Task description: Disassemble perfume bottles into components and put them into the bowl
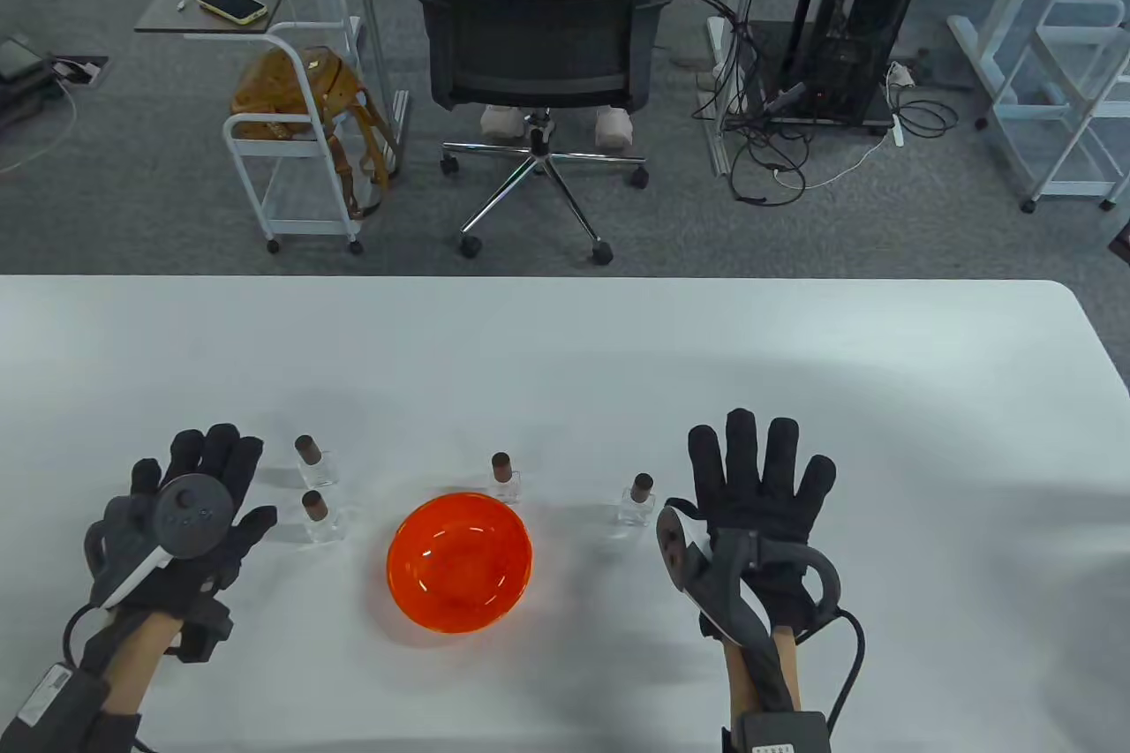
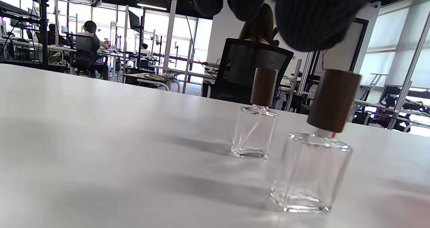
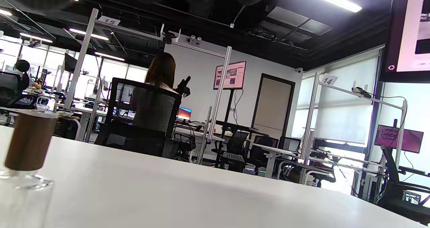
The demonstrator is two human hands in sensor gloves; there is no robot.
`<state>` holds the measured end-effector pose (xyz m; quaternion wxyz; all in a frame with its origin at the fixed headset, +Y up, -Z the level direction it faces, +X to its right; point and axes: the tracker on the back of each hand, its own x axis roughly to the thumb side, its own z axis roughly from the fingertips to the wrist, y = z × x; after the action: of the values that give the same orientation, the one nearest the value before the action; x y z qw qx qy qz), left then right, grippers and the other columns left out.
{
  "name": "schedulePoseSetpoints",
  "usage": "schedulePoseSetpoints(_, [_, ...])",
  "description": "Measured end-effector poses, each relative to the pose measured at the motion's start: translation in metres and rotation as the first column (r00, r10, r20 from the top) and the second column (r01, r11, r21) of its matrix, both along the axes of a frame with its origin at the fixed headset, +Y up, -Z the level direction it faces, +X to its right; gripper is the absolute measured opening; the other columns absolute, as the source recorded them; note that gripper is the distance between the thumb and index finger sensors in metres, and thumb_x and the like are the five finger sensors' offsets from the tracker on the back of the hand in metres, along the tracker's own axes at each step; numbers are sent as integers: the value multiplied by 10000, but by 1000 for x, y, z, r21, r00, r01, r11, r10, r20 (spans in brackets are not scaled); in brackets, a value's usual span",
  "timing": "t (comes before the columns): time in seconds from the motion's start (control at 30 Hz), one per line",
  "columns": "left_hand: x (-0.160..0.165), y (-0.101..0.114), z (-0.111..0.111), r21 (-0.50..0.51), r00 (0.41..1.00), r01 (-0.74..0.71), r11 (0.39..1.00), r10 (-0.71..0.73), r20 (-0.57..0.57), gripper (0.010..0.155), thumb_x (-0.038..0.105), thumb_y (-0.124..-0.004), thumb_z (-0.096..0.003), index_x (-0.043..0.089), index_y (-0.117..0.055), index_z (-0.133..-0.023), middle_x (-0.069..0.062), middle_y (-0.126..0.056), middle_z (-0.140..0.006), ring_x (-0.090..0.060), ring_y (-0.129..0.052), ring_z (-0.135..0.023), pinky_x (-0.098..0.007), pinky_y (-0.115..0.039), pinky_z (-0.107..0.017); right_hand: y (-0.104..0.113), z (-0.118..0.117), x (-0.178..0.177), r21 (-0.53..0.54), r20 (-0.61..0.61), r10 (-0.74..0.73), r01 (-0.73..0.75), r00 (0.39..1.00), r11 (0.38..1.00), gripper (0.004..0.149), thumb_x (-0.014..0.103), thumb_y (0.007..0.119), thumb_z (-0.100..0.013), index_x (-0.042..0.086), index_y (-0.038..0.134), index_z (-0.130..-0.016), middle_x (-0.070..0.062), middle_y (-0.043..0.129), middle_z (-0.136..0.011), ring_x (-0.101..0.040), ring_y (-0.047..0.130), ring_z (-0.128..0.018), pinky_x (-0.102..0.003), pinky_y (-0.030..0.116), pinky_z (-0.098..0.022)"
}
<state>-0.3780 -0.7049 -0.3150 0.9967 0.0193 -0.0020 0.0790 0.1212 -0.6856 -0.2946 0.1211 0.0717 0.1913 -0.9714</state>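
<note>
Table view is showing you resting your left hand (image 1: 190, 515) and right hand (image 1: 759, 488) flat, fingers spread and holding nothing, flanking the orange bowl (image 1: 460, 562), while four capped perfume bottles (image 1: 316, 460) are standing just behind it, seemingly within reach for uncapping.

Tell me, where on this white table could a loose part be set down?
Bare stretches lie beyond the four clear glass bottles with brown caps toward the far edge of the white table, and right of the right hand. It is crowded around the orange bowl.
</note>
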Motion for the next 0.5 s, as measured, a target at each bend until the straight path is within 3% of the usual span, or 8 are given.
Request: schedulePoseSetpoints(0.5, [2,-5,-3,-24,1000,-13,1000,14,21,791,525,-777,-425,306,-514,-1138,-26,-432,-1262,-362,-366,-1197,-670,-234,-802,-5,-3,-1,-32,-4,3,-3,1000,999,772,638,615,-342,377,401,-1036,-6,368,-1170,-408,438,-1118,-738,339,-719])
